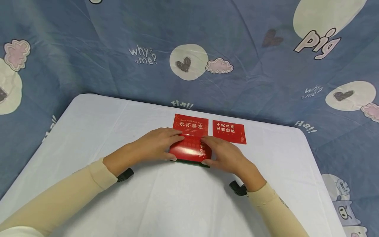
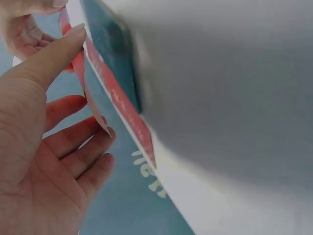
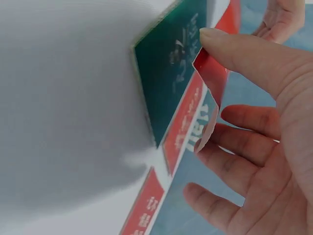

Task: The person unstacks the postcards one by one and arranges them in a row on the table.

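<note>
With fingers part-curled, my left hand [image 1: 155, 144] and right hand [image 1: 227, 154] pinch a glossy, bowed red paper card [image 1: 189, 148] above a dark-green rectangular card [image 3: 164, 73]; bending seems the step, next needing even pressure.

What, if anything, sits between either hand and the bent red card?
Nothing visible. The left hand and right hand both touch the bent red card directly, at opposite ends. The green card lies below it, not in between.
</note>
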`<state>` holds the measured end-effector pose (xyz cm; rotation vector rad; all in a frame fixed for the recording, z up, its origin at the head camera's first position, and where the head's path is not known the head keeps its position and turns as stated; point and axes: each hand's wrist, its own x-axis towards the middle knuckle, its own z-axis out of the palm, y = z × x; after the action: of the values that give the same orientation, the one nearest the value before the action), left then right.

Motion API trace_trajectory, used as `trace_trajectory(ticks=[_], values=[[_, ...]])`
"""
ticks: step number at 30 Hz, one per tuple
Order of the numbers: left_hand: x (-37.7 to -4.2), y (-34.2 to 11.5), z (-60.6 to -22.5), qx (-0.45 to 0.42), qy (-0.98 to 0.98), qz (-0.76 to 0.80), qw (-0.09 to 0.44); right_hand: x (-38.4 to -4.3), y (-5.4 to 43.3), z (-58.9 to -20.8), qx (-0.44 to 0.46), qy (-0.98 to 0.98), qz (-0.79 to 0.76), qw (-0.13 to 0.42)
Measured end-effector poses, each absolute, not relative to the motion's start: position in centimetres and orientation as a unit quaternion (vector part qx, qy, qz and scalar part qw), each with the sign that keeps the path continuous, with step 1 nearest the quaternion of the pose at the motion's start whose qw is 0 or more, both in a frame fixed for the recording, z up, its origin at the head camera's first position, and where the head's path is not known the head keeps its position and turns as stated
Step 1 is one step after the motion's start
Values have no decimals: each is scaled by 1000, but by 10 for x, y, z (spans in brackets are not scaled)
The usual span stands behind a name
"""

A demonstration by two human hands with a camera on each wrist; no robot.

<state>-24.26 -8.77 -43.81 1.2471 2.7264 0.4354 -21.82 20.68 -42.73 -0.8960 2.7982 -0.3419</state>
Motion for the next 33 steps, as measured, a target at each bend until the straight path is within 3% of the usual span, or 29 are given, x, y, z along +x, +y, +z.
trace_trajectory(ticks=[33], values=[[-254,-113,-420,412,901,135,33,-235,183,-412,-315,942,-90,71]])
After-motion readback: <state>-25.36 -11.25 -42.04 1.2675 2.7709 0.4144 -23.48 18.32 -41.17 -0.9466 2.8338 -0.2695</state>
